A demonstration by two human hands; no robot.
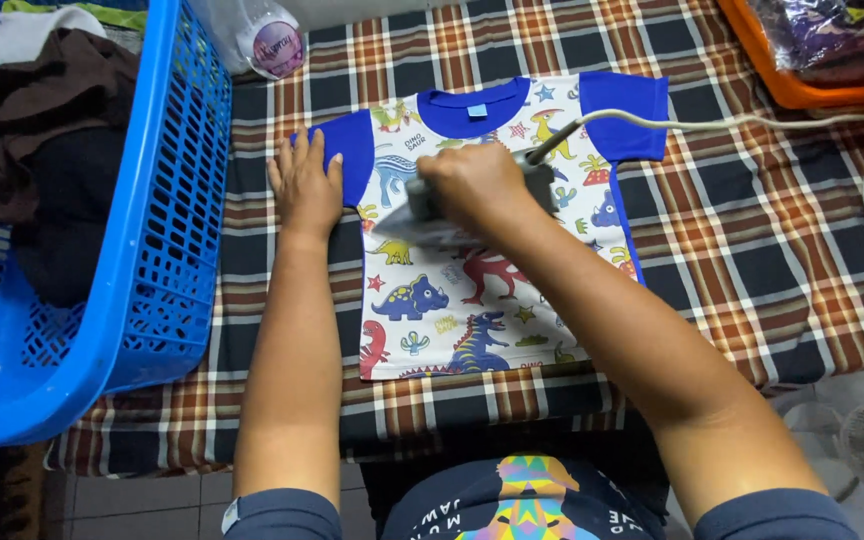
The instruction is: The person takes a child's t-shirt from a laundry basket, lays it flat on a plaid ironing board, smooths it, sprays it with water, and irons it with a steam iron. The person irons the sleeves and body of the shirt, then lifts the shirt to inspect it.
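Two hands: both on the shirt (482, 290).
Left hand (304, 185): flat, fingers spread, pressing the blue sleeve; holds nothing.
Right hand (474, 185): closed around the iron (432, 215) handle, iron resting on the shirt's chest.
Shirt: spread flat on the plaid cloth (752, 250).
Cord (712, 122): runs right from the iron.
Basket (142, 250): blue, left of the shirt, clothes inside.

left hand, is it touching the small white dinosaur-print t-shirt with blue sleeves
Touching: the head view shows the left hand lying flat on the blue sleeve of the white dinosaur-print t-shirt.
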